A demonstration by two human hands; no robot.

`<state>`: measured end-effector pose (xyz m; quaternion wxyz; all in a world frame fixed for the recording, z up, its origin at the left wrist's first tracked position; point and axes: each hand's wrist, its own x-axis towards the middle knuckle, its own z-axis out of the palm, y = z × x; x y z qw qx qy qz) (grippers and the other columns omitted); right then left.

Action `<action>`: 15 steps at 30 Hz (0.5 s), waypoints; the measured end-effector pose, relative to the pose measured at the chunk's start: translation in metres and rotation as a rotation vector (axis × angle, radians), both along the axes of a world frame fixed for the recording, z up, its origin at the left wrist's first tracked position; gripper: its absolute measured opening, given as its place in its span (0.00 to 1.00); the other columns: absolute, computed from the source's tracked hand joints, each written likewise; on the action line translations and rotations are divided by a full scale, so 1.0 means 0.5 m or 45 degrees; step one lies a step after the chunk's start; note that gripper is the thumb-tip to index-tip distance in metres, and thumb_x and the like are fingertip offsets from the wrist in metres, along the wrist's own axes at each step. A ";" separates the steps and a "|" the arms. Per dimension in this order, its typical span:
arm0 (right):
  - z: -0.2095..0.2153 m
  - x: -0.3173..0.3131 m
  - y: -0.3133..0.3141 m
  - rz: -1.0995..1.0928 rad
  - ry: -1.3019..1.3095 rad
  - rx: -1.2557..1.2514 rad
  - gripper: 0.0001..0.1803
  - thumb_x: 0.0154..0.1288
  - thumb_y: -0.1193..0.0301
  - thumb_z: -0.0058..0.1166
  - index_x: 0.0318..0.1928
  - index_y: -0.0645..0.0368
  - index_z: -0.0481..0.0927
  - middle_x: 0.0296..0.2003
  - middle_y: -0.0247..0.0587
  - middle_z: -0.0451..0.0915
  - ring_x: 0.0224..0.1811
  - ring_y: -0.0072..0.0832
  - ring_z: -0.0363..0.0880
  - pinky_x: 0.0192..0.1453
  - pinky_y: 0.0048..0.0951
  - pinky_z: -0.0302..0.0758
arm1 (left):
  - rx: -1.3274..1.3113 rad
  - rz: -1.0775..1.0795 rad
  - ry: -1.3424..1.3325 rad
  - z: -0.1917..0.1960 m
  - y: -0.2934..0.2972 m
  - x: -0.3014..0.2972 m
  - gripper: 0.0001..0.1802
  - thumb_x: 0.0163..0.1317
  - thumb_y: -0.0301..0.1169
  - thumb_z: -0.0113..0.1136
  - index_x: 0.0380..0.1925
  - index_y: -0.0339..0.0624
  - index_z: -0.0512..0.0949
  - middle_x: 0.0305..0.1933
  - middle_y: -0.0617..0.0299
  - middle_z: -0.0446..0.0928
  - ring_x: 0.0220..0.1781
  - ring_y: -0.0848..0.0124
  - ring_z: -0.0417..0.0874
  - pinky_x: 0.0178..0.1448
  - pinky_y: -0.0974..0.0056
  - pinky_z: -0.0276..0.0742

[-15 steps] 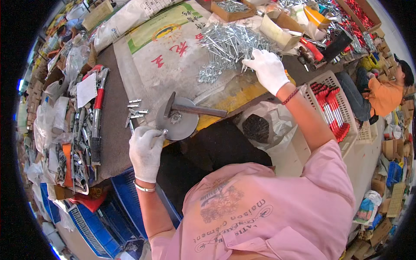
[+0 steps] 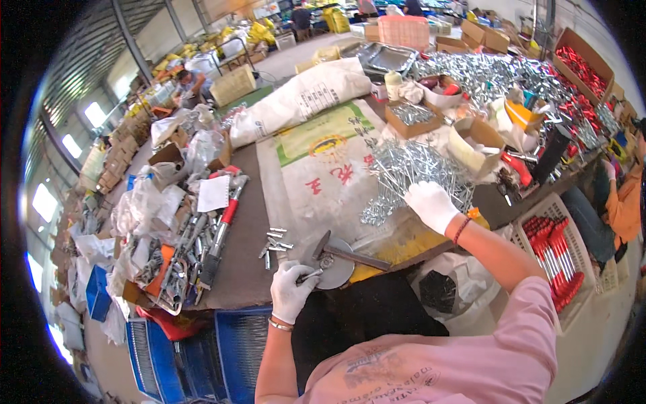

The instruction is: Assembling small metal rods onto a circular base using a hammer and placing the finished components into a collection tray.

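My left hand point(image 2: 291, 293), in a white glove, is closed at the table's front edge, pinching a small shiny metal piece point(image 2: 311, 275). Right beside it lies a round grey metal disc point(image 2: 336, 275), with a hammer point(image 2: 360, 257) resting across it. Several short metal cylinders point(image 2: 276, 242) lie just beyond that hand. My right hand point(image 2: 434, 207), also gloved, reaches to the near edge of a heap of thin silvery metal pins point(image 2: 410, 168). Its fingers are drawn together at the heap; what they grip, if anything, is hidden.
Tools and plastic bags crowd the left, including a red-and-black handled bar point(image 2: 221, 236). Blue bins point(image 2: 242, 350) stand below the table. At right, a crate point(image 2: 521, 236) holds red-handled tools. Open boxes point(image 2: 412, 120) stand behind the pins. A person in orange point(image 2: 626, 202) sits at far right.
The view has tilted up, bringing more of the room into sight. My left hand still holds the small metal piece beside the disc. My right hand remains at the pin heap, its fingers drawn closer together.
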<state>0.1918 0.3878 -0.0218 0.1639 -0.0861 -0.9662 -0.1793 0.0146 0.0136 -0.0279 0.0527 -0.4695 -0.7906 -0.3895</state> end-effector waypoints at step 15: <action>-0.063 0.044 -0.044 -0.042 0.788 -2.176 0.07 0.76 0.70 0.58 0.47 0.60 0.83 0.32 0.38 0.85 0.29 0.20 0.83 0.36 0.26 0.81 | -0.023 0.046 -0.130 -0.032 0.009 -0.023 0.10 0.51 0.29 0.81 0.33 0.41 0.89 0.36 0.57 0.84 0.45 0.61 0.85 0.51 0.58 0.80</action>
